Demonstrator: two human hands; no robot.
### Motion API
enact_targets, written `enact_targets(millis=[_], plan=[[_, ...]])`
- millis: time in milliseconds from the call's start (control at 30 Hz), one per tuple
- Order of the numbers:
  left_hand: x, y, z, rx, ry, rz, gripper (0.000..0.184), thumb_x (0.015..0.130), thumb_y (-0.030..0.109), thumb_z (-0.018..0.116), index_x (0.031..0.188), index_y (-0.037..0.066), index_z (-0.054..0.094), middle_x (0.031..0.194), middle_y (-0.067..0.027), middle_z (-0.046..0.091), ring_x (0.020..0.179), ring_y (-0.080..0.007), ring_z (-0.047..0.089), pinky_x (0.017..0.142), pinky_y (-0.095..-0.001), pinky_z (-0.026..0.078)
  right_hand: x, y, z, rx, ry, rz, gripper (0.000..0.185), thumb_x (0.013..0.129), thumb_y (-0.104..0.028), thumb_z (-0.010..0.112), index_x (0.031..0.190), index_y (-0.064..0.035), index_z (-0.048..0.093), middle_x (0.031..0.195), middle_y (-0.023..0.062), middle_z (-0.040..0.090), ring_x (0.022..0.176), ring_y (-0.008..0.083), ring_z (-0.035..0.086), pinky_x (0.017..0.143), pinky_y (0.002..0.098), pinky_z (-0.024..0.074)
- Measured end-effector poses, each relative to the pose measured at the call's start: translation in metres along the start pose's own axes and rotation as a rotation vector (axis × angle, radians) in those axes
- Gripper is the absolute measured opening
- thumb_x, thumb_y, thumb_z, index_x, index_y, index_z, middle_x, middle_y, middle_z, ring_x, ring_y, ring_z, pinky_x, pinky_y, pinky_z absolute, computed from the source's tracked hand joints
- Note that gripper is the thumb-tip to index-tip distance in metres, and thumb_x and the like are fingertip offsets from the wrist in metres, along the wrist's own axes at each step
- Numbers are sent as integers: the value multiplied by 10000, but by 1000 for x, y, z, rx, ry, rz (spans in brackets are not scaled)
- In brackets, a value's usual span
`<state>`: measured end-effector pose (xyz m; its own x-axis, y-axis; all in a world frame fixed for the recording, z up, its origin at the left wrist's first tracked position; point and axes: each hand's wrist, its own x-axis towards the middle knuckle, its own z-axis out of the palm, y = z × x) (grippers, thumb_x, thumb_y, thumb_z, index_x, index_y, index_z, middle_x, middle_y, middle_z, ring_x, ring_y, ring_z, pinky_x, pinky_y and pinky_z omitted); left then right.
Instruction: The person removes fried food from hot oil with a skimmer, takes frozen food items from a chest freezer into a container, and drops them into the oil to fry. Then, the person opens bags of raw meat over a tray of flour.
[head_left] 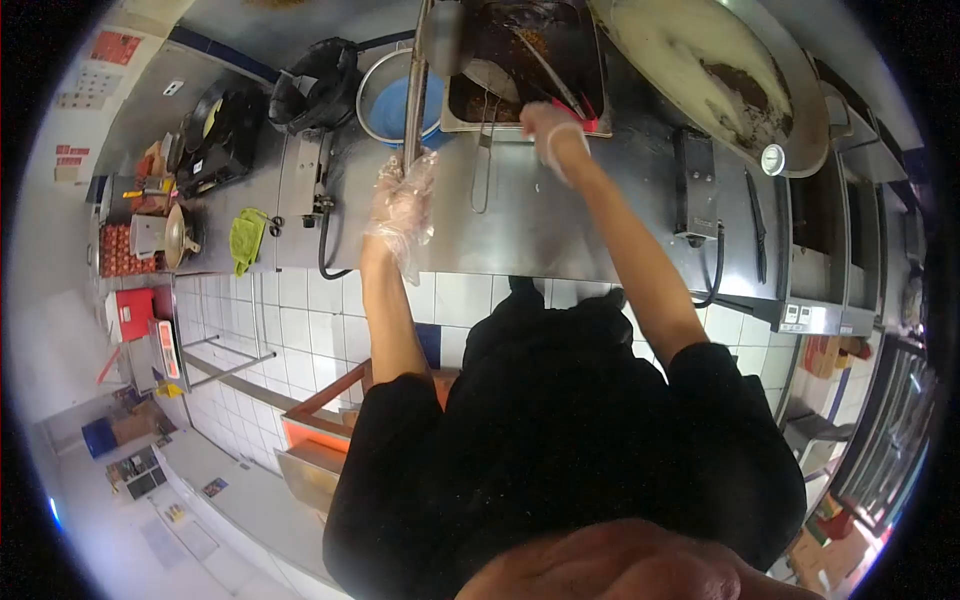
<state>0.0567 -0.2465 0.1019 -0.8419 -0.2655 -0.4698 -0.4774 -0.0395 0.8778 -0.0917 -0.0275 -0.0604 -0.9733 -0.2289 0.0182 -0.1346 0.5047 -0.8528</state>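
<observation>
The left hand (400,203) grips a long metal handle (415,100); the right hand (555,138) (blurred, grip impossible to tell) is near a red-handled utensil (590,120).

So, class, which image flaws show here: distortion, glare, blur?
In the head view, fisheye distortion bows the surroundings and the corners are black; in that same view, pale glare lies on the steel counter, and the right hand looks smeared, probably by motion.

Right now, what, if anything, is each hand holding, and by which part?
The left hand grips a long metal tool by its near end. The right hand is too blurred to tell.
</observation>
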Motion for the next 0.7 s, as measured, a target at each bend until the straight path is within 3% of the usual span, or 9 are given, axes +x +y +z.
enact_targets(millis=[33, 100, 167, 300, 400, 433, 533, 600, 700], plan=[[4, -1, -5, -14, -35, 16, 286, 931, 342, 775, 1092, 167, 617, 706, 86, 521, 543, -50, 429, 465, -247, 305, -12, 15, 23, -508, -1, -263, 478, 942, -374, 663, 1289, -49, 612, 1202, 159, 638, 990, 289, 632, 837, 411, 521], [7, 2, -8, 36, 3, 43, 273, 942, 318, 763, 1120, 168, 620, 698, 90, 514, 539, -42, 429, 456, -240, 304, -40, -14, 30, -765, -198, -243, 639, 962, -457, 641, 1421, -25, 536, 1395, 241, 564, 1226, 366, 580, 991, 449, 499], [25, -5, -8, -16, -92, 41, 266, 953, 294, 750, 1150, 168, 622, 697, 93, 510, 538, -35, 433, 450, -233, 305, -56, -107, 17, -471, -355, 202, 641, 1021, -414, 515, 1483, 26, 448, 1475, 317, 507, 1362, 428, 528, 1063, 467, 484], [42, -23, -21, -26, -139, 119, 245, 971, 237, 725, 1181, 161, 625, 700, 95, 504, 526, -21, 431, 435, -216, 304, -32, -77, 52, -406, -200, 500, 518, 1053, -244, 400, 1453, 83, 438, 1271, 303, 666, 1169, 462, 665, 946, 501, 559], [48, -31, -29, 17, -96, 184, 221, 979, 249, 721, 1146, 147, 620, 683, 96, 481, 507, -22, 406, 426, -227, 286, -45, -71, 34, -210, 21, 498, 490, 1027, -201, 445, 1417, 94, 452, 1119, 291, 723, 1036, 467, 718, 870, 530, 583], [47, -32, -29, 69, -59, 244, 214, 981, 256, 720, 1132, 143, 618, 675, 97, 472, 504, -23, 400, 424, -229, 282, -59, -77, 28, -445, 23, 344, 405, 1020, -177, 450, 1315, 90, 523, 1130, 300, 713, 1048, 469, 713, 856, 545, 576], [29, -14, -30, 132, -63, 246, 207, 996, 286, 705, 1096, 130, 613, 677, 93, 463, 526, -24, 403, 445, -232, 290, -67, -94, -8, -344, 32, 352, 379, 992, -172, 479, 1253, 88, 569, 1158, 315, 692, 1083, 456, 700, 871, 533, 576], [30, -18, -52, 224, -73, 289, 249, 1004, 304, 691, 1150, 112, 627, 750, 37, 540, 629, -77, 505, 527, -259, 391, -64, -42, 15, -631, 185, -79, 374, 977, -182, 497, 1228, 81, 586, 1175, 302, 672, 1085, 450, 678, 898, 526, 558], [29, -1, -55, 197, -156, 292, 309, 994, 289, 693, 1180, 57, 609, 745, 4, 539, 614, -101, 522, 514, -265, 413, -44, 60, 61, -460, 485, -627, 351, 958, -207, 545, 1165, 69, 612, 1159, 267, 622, 1065, 443, 600, 946, 525, 493]])
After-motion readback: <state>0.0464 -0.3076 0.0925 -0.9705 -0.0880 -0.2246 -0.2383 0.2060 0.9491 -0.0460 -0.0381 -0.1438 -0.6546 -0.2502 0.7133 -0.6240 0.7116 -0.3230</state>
